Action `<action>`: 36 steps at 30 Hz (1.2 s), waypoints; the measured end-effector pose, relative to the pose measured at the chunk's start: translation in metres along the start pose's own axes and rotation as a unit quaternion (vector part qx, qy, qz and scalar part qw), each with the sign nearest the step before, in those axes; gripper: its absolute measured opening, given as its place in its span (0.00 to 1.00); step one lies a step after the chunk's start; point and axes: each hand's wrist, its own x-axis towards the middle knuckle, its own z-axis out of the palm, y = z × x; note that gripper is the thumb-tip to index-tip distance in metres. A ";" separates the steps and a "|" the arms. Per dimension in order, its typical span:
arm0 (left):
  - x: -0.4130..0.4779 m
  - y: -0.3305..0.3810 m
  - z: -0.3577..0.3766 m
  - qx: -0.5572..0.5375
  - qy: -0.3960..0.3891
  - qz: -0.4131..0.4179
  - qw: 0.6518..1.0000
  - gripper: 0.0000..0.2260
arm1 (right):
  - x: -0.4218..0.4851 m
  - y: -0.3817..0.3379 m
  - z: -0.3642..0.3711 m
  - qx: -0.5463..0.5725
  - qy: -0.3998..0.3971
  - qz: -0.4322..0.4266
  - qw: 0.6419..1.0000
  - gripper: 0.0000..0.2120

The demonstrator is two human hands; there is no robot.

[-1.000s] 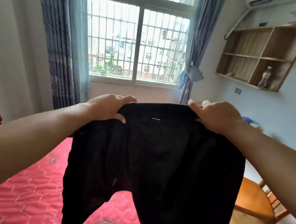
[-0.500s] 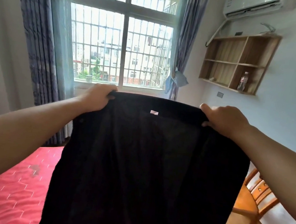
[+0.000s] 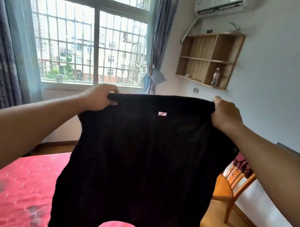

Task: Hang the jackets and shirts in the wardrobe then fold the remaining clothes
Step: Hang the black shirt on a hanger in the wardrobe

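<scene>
A black knitted top hangs spread out in the air in front of me, above the bed, a small pale label near its upper edge. My left hand grips its upper left corner, fingers curled over the fabric. My right hand grips its upper right corner the same way. Both arms are stretched forward. The garment's lower part hangs loose, one sleeve dangling at the lower right. No wardrobe or hanger shows in this view.
A bed with a red quilted cover lies below and left. A wooden chair with a dark red garment on its back stands at the right. Behind are a barred window, curtains, a wall shelf and an air conditioner.
Both hands have lifted the black top higher and pulled its upper edge wider. My view has turned up and to the right, showing more of the wall shelf and the air conditioner.
</scene>
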 end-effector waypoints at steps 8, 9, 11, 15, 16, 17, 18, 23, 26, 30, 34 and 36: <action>0.032 0.093 0.029 -0.320 -0.029 -0.137 0.937 0.08 | -0.008 0.060 -0.036 0.060 -0.032 0.093 0.993 0.07; 0.036 0.107 0.032 -0.323 -0.032 -0.136 0.936 0.09 | -0.010 0.071 -0.043 0.046 -0.042 0.093 0.994 0.07; 0.040 0.136 0.041 -0.278 -0.019 -0.103 0.955 0.05 | -0.017 0.096 -0.058 0.011 -0.065 0.091 0.994 0.05; 0.044 0.183 0.061 -0.143 -0.060 0.037 0.987 0.18 | -0.041 0.155 -0.089 -0.066 -0.134 0.070 0.986 0.11; 0.046 0.194 0.067 -0.119 -0.090 0.061 0.987 0.27 | -0.049 0.171 -0.097 -0.092 -0.155 0.058 0.982 0.14; 0.048 0.205 0.074 -0.096 -0.107 0.076 0.987 0.33 | -0.058 0.186 -0.106 -0.114 -0.177 0.046 0.976 0.17; 0.051 0.218 0.083 -0.081 -0.106 0.089 0.987 0.36 | -0.067 0.202 -0.114 -0.130 -0.196 0.037 0.971 0.20; 0.053 0.307 0.128 -0.045 -0.068 0.138 0.987 0.31 | -0.117 0.279 -0.157 -0.149 -0.208 0.063 0.965 0.33; 0.054 0.361 0.155 -0.040 -0.071 0.178 0.981 0.33 | -0.150 0.325 -0.186 -0.163 -0.167 0.098 0.967 0.35; 0.050 0.441 0.187 -0.063 -0.076 0.230 0.968 0.30 | -0.194 0.377 -0.220 -0.235 -0.116 0.160 0.952 0.34; 0.042 0.518 0.215 -0.121 -0.080 0.256 0.956 0.30 | -0.231 0.407 -0.256 -0.279 -0.077 0.228 0.930 0.35; 0.040 0.550 0.227 -0.137 -0.081 0.271 0.949 0.30 | -0.249 0.415 -0.274 -0.302 -0.064 0.256 0.916 0.34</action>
